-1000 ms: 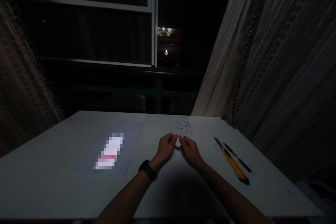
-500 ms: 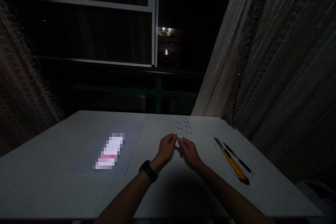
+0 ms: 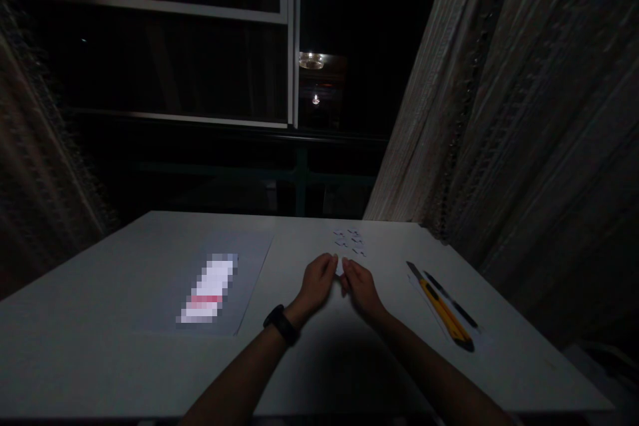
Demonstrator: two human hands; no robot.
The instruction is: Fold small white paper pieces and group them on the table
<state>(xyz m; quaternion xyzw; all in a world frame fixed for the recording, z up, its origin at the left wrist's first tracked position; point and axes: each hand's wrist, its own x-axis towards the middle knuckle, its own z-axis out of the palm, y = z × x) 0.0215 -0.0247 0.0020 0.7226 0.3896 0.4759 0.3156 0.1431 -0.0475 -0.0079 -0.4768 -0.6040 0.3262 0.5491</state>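
Note:
Over the middle of the white table, my left hand (image 3: 318, 277) and my right hand (image 3: 361, 287) face each other with fingers pinched. A small white piece of paper (image 3: 340, 267) shows between the fingertips, mostly hidden by them. A dark watch (image 3: 281, 325) is on my left wrist. Just beyond my hands lie several small white paper pieces (image 3: 357, 240) with dark marks, laid out in two rough columns.
To the right, a yellow box cutter (image 3: 443, 316) with its blade out lies beside a dark pen (image 3: 453, 301), on paper. A sheet (image 3: 252, 279) at the left bears a bright pixelated rectangle (image 3: 210, 286). Curtains (image 3: 419, 120) and a dark window stand behind the table (image 3: 100, 346).
My right fingertips have shifted slightly to the right, so the gap between my two hands is a little wider. The things on the table have stayed put.

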